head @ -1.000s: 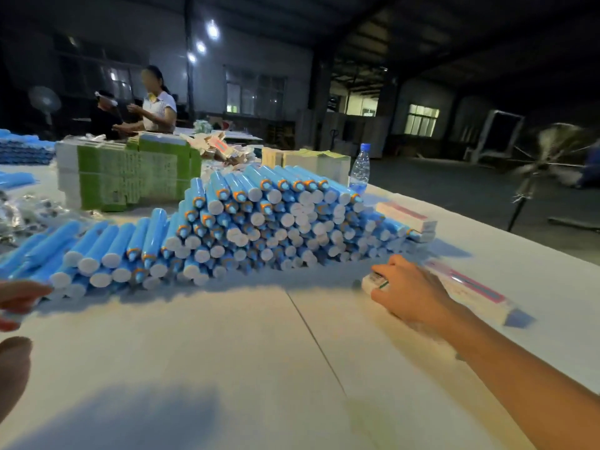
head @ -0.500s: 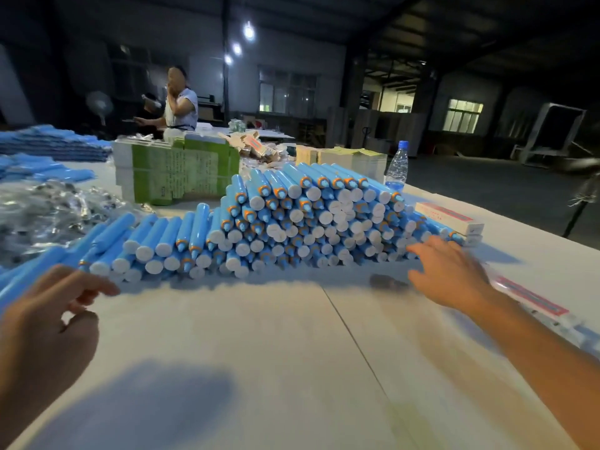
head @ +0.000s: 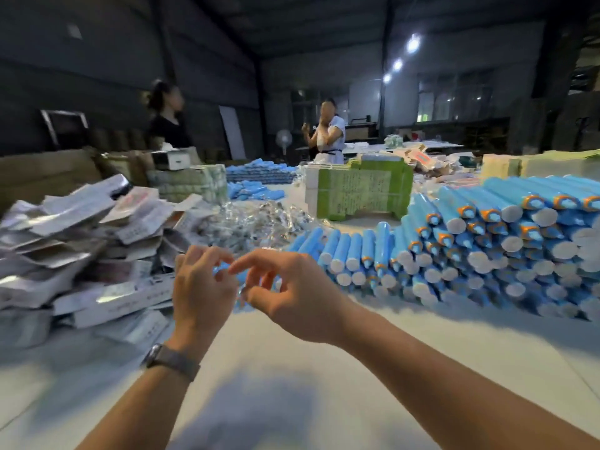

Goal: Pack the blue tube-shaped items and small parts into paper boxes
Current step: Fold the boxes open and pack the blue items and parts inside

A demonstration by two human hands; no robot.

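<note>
Now | left hand (head: 201,287) and right hand (head: 292,293) meet over table (head: 292,401) | each grip loosely curled, contents unclear | blue tubes (head: 487,241) beside.

I see my left hand (head: 201,287) and right hand (head: 292,287) raised close together over the white tabletop (head: 292,368), fingers loosely curled, fingertips nearly meeting; whether either grip closes on anything is blurred. A watch (head: 170,358) sits on my left wrist. To the right lies a tall stack of blue tubes (head: 487,241), white caps facing me. To the left is a heap of flattened paper boxes (head: 84,241), with crinkled foil packets (head: 259,219) just behind my hands. A green-and-white carton block (head: 360,190) stands further back. Two people (head: 328,131) stand beyond it.
</note>
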